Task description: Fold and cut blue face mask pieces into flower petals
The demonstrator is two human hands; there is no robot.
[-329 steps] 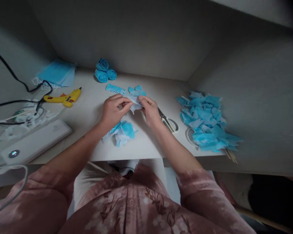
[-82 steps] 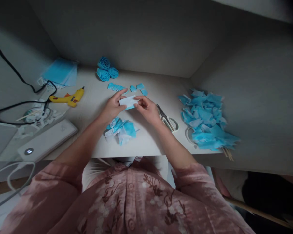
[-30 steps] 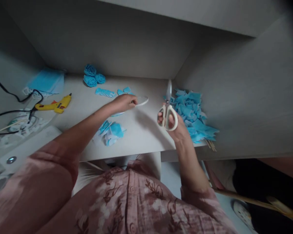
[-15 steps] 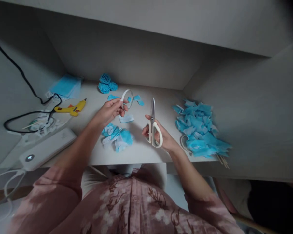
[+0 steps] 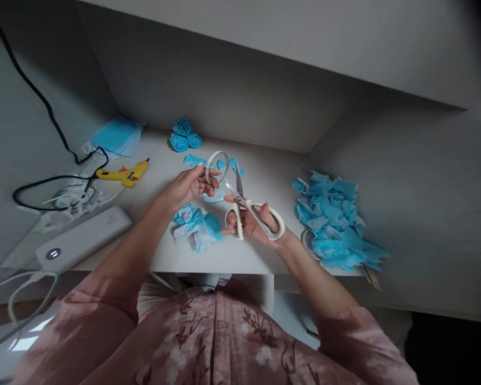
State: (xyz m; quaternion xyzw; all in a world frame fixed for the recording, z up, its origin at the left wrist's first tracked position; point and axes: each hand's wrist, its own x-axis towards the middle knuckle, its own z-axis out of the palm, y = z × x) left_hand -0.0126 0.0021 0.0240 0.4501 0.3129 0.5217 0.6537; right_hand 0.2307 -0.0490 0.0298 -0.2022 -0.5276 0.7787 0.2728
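The white ring (image 5: 209,169) sits tilted on edge, pinched in my left hand (image 5: 186,188), forward and left of my right hand (image 5: 253,229), which grips the scissors (image 5: 240,200); their long axis points ahead and leftward, spread blades just beside the ring, contact unclear.

Bare tabletop (image 5: 270,174) leaves passage between the spread scissors (image 5: 239,200) and the blue pile (image 5: 332,219) blocking the right.
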